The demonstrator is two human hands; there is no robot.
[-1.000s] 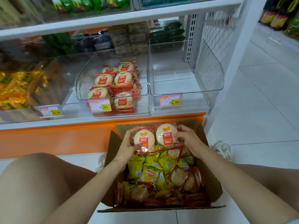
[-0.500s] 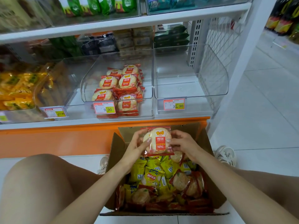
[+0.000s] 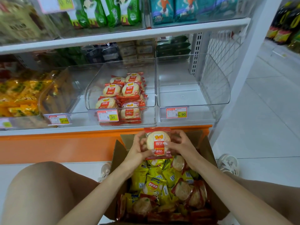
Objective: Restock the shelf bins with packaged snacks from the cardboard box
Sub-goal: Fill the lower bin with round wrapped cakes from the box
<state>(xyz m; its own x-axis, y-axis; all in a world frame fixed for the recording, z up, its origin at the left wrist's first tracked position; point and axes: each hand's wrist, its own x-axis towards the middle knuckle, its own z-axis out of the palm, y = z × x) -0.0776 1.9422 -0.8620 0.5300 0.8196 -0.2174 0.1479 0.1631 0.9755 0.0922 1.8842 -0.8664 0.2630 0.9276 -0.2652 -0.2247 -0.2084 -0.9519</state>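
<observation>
Both hands hold a stack of red-and-white rice cracker packs [image 3: 158, 142] above the far end of the open cardboard box [image 3: 211, 153]. My left hand [image 3: 138, 147] grips the stack's left side and my right hand [image 3: 179, 143] grips its right side, thumbs on the front pack. The box holds several yellow chip bags [image 3: 153, 186] and more rice cracker packs [image 3: 189, 192]. Straight above, a clear shelf bin [image 3: 90, 95] holds several of the same cracker packs [image 3: 125, 96], piled toward its right. The clear bin [image 3: 211, 88] to its right holds nothing.
Price tags [image 3: 108, 115] hang on the bin fronts. A bin of yellow-orange snacks [image 3: 17, 96] sits at the left. An orange shelf base [image 3: 56, 143] runs behind the box. My bare knees flank the box; white floor tiles [image 3: 259, 127] extend right.
The two packs held side by side have been brought together into one stack. Both hands have lifted it slightly toward the shelf, and my view has moved closer.
</observation>
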